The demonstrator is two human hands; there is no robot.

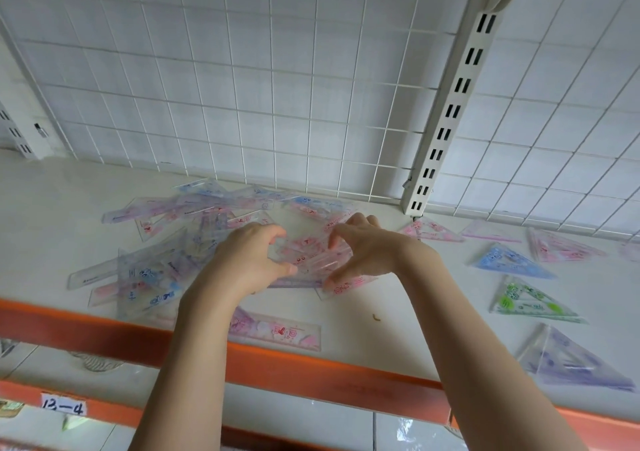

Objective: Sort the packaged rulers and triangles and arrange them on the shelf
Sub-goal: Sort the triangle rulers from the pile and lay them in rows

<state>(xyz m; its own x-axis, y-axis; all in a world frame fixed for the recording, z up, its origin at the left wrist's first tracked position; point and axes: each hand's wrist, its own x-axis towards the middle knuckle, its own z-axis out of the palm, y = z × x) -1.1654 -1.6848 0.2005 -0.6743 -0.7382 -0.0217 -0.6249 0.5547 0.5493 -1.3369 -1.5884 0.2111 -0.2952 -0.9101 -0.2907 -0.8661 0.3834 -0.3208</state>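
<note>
Head view: nearest, the shelf (398,312) and its orange front lip. Sorting looks partly done: triangles (512,263) lie spread right, a mixed heap (194,235) remains left. Left hand (249,260) and right hand (363,253), fingers curled, pinch a pink packaged piece (308,253) mid-shelf. Bare shelf between; wire grid (277,104) closes the far side.

White shelf (398,312) with orange front edge (311,374); pink ruler (277,332); blue triangle (509,263), green triangle (530,301), purple triangle (571,364); white wire grid (277,104).
</note>
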